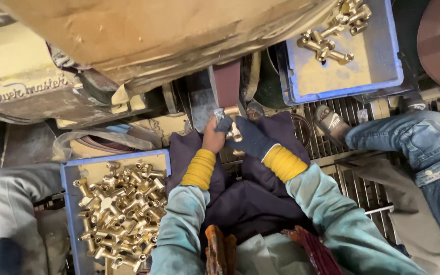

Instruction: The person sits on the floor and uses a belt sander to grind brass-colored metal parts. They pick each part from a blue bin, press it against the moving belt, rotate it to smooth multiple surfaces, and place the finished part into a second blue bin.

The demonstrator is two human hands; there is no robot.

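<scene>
My left hand (213, 136) and my right hand (248, 137), the right one in a dark glove, meet around one brass pipe fitting (235, 133) and press it up toward a dark red sanding belt (228, 84) of the machine ahead. Both wrists wear yellow cuffs under teal sleeves. A dark cloth (260, 193) lies over my lap below the hands. Part of the fitting is hidden by my fingers.
A blue tray (68, 203) at my left holds several brass fittings (120, 211). Another blue tray (383, 76) at the upper right holds a few more. A second person's jeans leg (418, 147) and sandalled foot (329, 122) rest on a metal grate at right. A dusty machine housing (143, 30) looms above.
</scene>
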